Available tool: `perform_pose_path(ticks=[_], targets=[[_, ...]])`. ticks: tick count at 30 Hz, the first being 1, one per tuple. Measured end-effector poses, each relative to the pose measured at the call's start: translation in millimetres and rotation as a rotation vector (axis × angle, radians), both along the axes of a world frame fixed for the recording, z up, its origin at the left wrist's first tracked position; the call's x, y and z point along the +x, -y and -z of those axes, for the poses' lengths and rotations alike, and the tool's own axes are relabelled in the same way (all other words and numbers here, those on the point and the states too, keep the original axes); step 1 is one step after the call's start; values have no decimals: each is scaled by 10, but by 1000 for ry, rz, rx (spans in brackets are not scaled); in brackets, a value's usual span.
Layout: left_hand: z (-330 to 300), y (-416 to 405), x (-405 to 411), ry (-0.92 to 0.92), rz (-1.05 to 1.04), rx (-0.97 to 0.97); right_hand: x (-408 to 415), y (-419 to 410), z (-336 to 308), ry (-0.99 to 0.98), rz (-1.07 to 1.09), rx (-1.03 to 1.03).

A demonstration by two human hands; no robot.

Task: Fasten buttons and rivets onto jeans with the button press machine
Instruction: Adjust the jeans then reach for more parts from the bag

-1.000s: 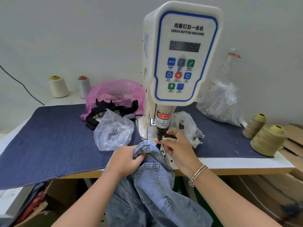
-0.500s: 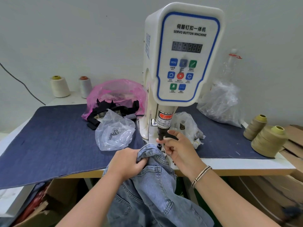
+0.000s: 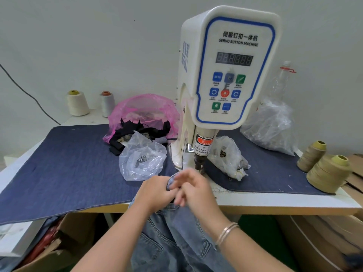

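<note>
Jeans (image 3: pixel 174 240) hang off the bench (image 3: pixel 275 201) edge; our left hand (image 3: pixel 155 191) grips the waistband just below the punch (image 3: pixel 199 163), right hand (image 3: pixel 193 190) blurred, grip unclear.

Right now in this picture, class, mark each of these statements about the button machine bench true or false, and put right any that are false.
1. The left hand grips the jeans. True.
2. The machine panel reads "SERVO BUTTON MACHINE". True.
3. The pink bag lies to the right of the machine. False: it lies to the machine's left, behind the clear bag.
4. The right hand presses a button on the panel. False: it is low, at the jeans in front of the machine.
5. Two olive thread cones stand at the bench's right end. True.
</note>
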State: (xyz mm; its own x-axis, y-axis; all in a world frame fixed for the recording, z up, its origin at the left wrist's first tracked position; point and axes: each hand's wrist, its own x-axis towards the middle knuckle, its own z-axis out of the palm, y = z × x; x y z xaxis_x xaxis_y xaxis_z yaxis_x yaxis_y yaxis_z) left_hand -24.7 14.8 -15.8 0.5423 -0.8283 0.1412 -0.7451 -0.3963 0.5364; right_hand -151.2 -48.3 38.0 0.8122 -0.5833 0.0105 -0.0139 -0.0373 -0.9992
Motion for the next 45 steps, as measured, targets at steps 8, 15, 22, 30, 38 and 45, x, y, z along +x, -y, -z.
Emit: perform_pose_path(ticks=[8,15,22,30,38,45], targets=[[-80,-40,-55,-157,-57,-5,1454,132,-142,-511,-200,-1000],[-43,-31,-2,-97,-73,43,1837,238,126,-646,-137,-1267],[-26,-28,9,-138,-87,67,1879,239,186,-673,-177,-1422],[33,-31,61,-97,-90,155,1970,98,80,-661,-350,-1800],[2,-9,22,-74,-74,136,1898,141,79,-627,-336,-1730],[-32,-11,8,-63,-56,122,1877,172,107,-562,-244,-1570]])
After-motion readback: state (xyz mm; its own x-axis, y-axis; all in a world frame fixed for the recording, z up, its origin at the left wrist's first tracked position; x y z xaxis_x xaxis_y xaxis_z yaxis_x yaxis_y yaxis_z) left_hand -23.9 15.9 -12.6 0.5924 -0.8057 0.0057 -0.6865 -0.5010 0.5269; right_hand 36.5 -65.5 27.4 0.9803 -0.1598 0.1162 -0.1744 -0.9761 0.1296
